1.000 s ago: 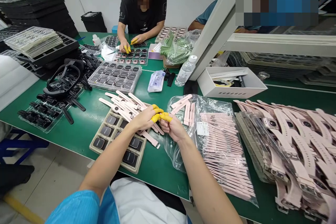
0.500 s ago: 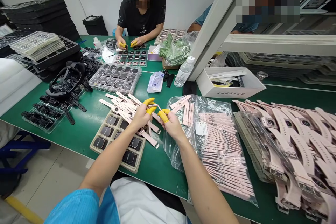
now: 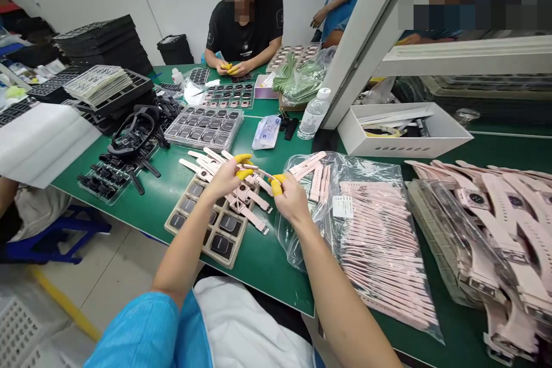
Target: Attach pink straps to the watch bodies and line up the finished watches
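Observation:
My left hand (image 3: 227, 177), with yellow finger covers, pinches a small smartwatch seen edge-on, mostly hidden by the fingers. Close by on the right, my right hand (image 3: 292, 198), also in yellow finger covers, grips a thin pink watch strap (image 3: 266, 174) that reaches towards the watch. Whether strap and watch are joined I cannot tell. Under my left forearm lies a beige tray (image 3: 199, 251) with dark square watch faces in its compartments. Several pink-strapped watches (image 3: 259, 221) are heaped over its far side. Beside my right hand is a clear bag of pink straps (image 3: 379, 241), some loose at its mouth.
Stacked trays of pink-strapped watches (image 3: 495, 224) stand at the right. Further back are a white box (image 3: 405, 146), a water bottle (image 3: 314, 115) and a tray of watch faces (image 3: 204, 126). Black straps (image 3: 133, 132) pile up at left. A co-worker (image 3: 245, 23) sits opposite.
The camera view has turned slightly left, so the table appears shifted right. My hands stay close together with the same pieces. The co-worker's hands have come together, and someone in blue stands behind.

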`<control>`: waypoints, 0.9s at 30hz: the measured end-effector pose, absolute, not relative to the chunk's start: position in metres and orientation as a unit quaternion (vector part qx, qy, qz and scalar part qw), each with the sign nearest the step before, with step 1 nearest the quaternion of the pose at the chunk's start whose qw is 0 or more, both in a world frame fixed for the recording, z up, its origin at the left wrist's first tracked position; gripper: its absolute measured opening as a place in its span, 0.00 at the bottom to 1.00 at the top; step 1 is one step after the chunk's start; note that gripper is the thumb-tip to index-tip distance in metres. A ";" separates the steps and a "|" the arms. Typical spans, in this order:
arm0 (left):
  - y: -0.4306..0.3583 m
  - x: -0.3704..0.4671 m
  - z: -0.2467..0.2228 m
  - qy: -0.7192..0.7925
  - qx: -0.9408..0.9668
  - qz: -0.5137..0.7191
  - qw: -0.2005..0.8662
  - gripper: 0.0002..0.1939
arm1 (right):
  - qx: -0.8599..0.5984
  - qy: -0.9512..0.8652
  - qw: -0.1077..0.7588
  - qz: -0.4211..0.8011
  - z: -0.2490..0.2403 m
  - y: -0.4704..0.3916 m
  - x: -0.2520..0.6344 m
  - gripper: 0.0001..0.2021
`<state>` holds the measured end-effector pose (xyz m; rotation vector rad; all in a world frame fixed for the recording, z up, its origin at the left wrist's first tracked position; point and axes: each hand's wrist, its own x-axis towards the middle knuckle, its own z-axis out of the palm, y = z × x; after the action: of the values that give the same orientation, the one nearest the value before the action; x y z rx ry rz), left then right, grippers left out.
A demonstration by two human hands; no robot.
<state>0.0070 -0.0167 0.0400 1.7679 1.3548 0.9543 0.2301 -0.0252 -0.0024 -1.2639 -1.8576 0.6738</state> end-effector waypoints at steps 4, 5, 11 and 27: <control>-0.036 -0.044 0.072 0.585 0.749 0.184 0.250 0.16 | -0.460 -0.783 0.342 0.243 -0.005 -0.035 0.216 0.13; -0.041 -0.056 0.078 0.597 0.760 0.136 0.219 0.13 | -0.442 -0.797 0.330 0.248 -0.005 -0.039 0.211 0.12; -0.068 -0.103 0.093 0.604 0.774 -0.037 0.189 0.11 | -0.361 -0.868 0.218 0.262 -0.002 -0.063 0.187 0.12; -0.082 -0.103 0.059 0.649 0.760 -0.038 -0.010 0.10 | -0.492 -0.801 0.303 0.159 -0.008 -0.029 0.219 0.17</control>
<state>-0.1034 -0.0816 0.0586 2.4019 2.0522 -0.1215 0.2193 -0.0295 -0.0080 -1.3027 -2.1217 0.4222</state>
